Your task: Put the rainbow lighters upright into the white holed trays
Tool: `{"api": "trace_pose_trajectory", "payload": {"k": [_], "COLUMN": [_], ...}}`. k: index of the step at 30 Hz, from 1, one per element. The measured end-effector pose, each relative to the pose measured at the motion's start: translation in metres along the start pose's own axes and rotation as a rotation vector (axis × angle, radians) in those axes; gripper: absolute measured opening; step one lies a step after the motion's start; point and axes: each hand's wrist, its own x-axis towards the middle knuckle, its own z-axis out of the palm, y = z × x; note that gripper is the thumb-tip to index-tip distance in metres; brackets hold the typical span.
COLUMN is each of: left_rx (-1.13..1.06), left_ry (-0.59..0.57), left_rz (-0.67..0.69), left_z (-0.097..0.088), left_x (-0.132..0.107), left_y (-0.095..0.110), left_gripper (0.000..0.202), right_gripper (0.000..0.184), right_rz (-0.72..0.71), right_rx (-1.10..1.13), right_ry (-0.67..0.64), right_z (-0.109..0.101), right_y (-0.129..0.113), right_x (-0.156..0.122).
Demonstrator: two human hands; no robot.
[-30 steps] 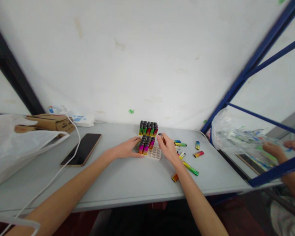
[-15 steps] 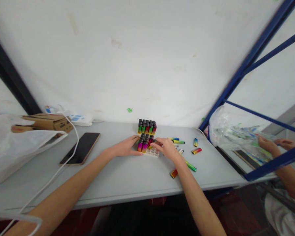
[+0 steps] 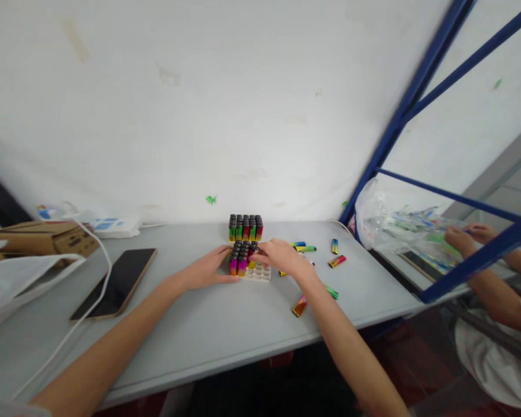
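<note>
Upright lighters with black tops and purple-to-yellow bodies [image 3: 238,264] fill the left part of a white tray [image 3: 259,274] with round holes. Around the tray's left side, my left hand [image 3: 209,268] is closed, thumb at the near edge and fingers at the far one. My right hand [image 3: 282,256] comes from the right, its fingertips pinched on a red-and-yellow lighter [image 3: 252,264] above or in the tray; its lower end is hard to make out. Bare holes show at the tray's near right. Behind stands another block of upright lighters [image 3: 245,227] in red and green.
Loose lighters lie to the right, including a red one [image 3: 337,261], a blue one [image 3: 334,246] and an orange one [image 3: 299,305]. A phone [image 3: 115,282], white cable and cardboard box [image 3: 52,236] are left. Beyond the blue frame [image 3: 386,133], another person's hands [image 3: 462,240] work over plastic bags.
The view has swung to the right, so most things sit further left. My right hand remains at the tray with its fingertips at a lighter; my left hand keeps its hold on the tray.
</note>
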Motion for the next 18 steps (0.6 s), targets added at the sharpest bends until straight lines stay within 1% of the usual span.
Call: {"api": "trace_pose_trajectory", "payload": {"k": [2, 3, 5, 7, 9, 10, 11, 13, 16, 18], "left_rx": [0.008, 0.009, 0.007, 0.006, 0.011, 0.015, 0.019, 0.025, 0.034, 0.037], "left_ry": [0.0, 0.001, 0.004, 0.004, 0.008, 0.011, 0.015, 0.012, -0.002, 0.004], "left_rz": [-0.005, -0.008, -0.015, -0.024, -0.03, -0.033, -0.037, -0.045, -0.056, -0.053], "left_z": [0.0, 0.0, 0.001, 0.001, 0.001, 0.001, 0.001, 0.001, 0.001, 0.001], "left_x": [0.0, 0.0, 0.0, 0.001, 0.001, 0.001, 0.002, 0.002, 0.003, 0.004], "left_y": [0.0, 0.0, -0.001, -0.002, -0.003, -0.003, -0.003, -0.003, -0.003, -0.002], "left_gripper": [0.089, 0.09, 0.092, 0.093, 0.094, 0.094, 0.094, 0.095, 0.096, 0.096], "right_gripper": [0.041, 0.043, 0.044, 0.044, 0.041, 0.037, 0.032, 0.025, 0.038, 0.032], "right_rz": [0.015, 0.008, -0.023, -0.051, -0.063, -0.083, -0.107, -0.161, -0.155, -0.121], "right_rx": [-0.021, 0.004, 0.122, 0.269, 0.337, 0.359, 0.378, 0.39, 0.344, 0.303], "right_ry": [0.017, 0.025, 0.067, 0.149, 0.26, 0.283, 0.286, 0.233, 0.151, 0.131], "right_z": [0.004, 0.006, 0.009, 0.008, 0.004, 0.002, 0.0, 0.0, 0.009, 0.019], "right_y": [0.0, 0.003, 0.013, 0.029, 0.045, 0.053, 0.06, 0.07, 0.08, 0.083], "right_x": [0.0, -0.003, -0.014, -0.033, -0.059, -0.073, -0.089, -0.119, -0.155, -0.168]}}
